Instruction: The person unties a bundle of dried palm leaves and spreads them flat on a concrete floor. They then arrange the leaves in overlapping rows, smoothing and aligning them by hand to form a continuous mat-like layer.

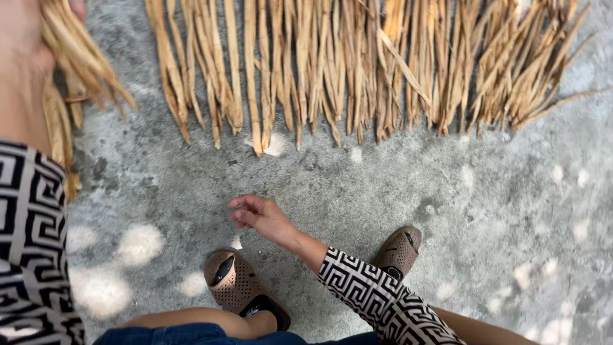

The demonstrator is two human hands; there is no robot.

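The left hand point(29, 38) grips a bundle of dried leaves point(76, 70); the right hand point(258, 216) hangs empty, fingers loose, over concrete point(447, 211); firmer bundling advised.

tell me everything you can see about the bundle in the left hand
The bundle is a sheaf of long, flat, dried strips, tan and straw-like, perhaps leaves. The left hand grips it at the picture's top left, and the loose ends fan down and right above the concrete. Some strips trail down beside the patterned sleeve. It hangs apart from the row laid ahead.
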